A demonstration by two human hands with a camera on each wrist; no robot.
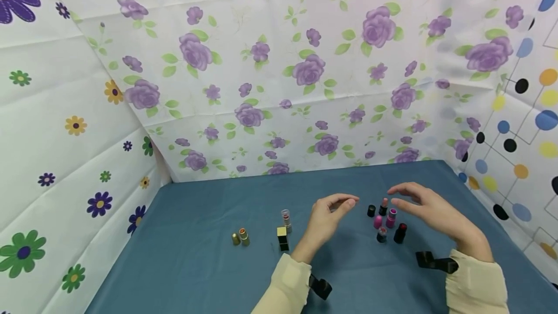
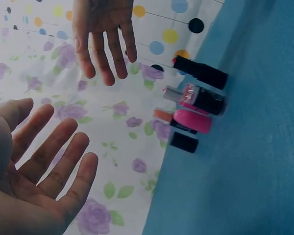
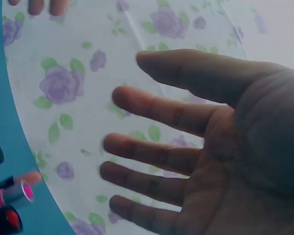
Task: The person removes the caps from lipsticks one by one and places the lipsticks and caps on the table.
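My left hand (image 1: 328, 216) is held above the table with relaxed fingers, between two groups of lipsticks. In the left wrist view its fingers are spread and hold nothing. The right hand (image 1: 429, 207) hovers over the right group, empty, its fingers loosely extended in the right wrist view. Below it stand a peach lipstick (image 1: 383, 206), a magenta lipstick (image 1: 392, 218) and a black lipstick with a red tip (image 1: 400, 233). Among them are a small black cap (image 1: 371, 211), a bright pink rounded piece (image 1: 378, 222) and a black tube with a clear top (image 1: 381, 234).
Left of my left hand stand a black and gold tube (image 1: 283, 239) and a clear-topped lipstick (image 1: 286, 219). Farther left, a gold lipstick (image 1: 244, 237) stands beside its gold cap (image 1: 236, 239). Patterned sheets (image 1: 279, 81) enclose the blue table (image 1: 192, 256) at back and sides.
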